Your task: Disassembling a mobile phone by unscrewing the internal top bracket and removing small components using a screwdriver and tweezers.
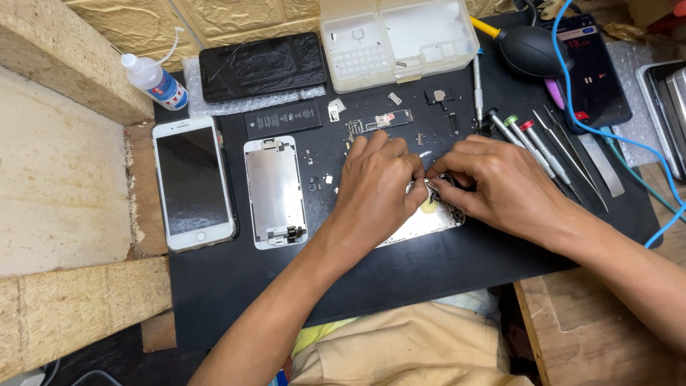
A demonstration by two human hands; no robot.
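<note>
Head view: opened phone body (429, 218) under both hands, left (379, 186), right (500, 186)

Phone repair workshop: black work mat (400, 271) carries opened phones, loose battery (284, 119), circuit board (379, 123); screwdrivers (532, 146), tweezers at right edge, parts tray (397, 41) at far edge.

A black work mat (400, 279) covers the desk, whose bare wooden top (607, 336) shows at the lower right. Behind the mat rises a wall of cream, stone-patterned panelling (236, 18). Rough, pale wooden beams (64, 57) frame the left side, with a flat beige slab (57, 179) between them. Even, bright light falls from above, casting soft shadows.
</note>
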